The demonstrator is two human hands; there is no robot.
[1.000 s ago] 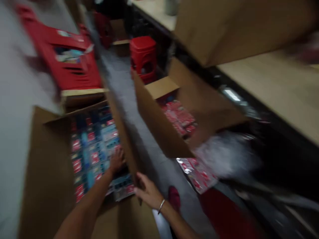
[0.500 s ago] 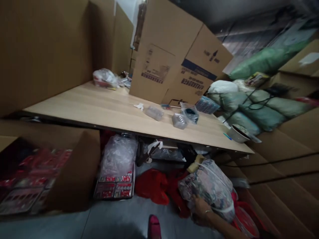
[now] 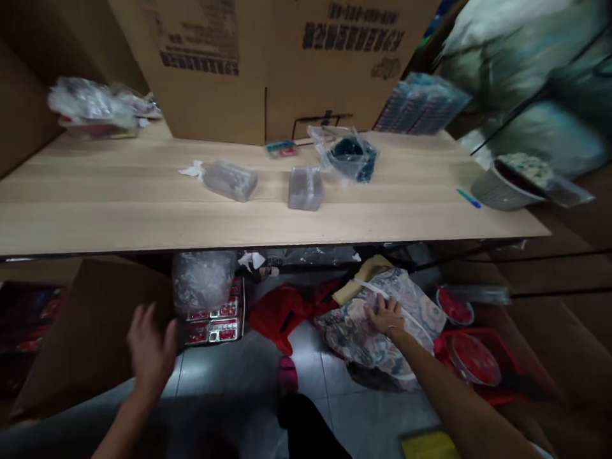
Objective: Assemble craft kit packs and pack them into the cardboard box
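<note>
My right hand (image 3: 386,315) lies on a floral fabric bundle (image 3: 401,306) below the table's front edge, fingers apart and pressed on the cloth near a white strap. It may be a padded seat or cushion; its shape underneath is hidden. My left hand (image 3: 150,347) is slightly blurred and holds nothing, its fingers spread. Close to it are an open cardboard box (image 3: 95,331) and a stack of red-and-silver packs (image 3: 222,328), with crumpled clear plastic (image 3: 203,280) on top. A red cloth or bag (image 3: 282,312) rests on the floor between my hands.
On the wooden table (image 3: 143,223) are two clear plastic packs (image 3: 232,180), (image 3: 306,188), a bag with a dark roll (image 3: 351,156), a blue pen (image 3: 468,197) and a grey bin (image 3: 507,185). A big carton (image 3: 287,70) stands behind. A red basket (image 3: 502,357) is at right.
The view has turned down and closer to the table. My left hand has come into view at lower left. My right hand has moved up the floral fabric, its fingers now spread.
</note>
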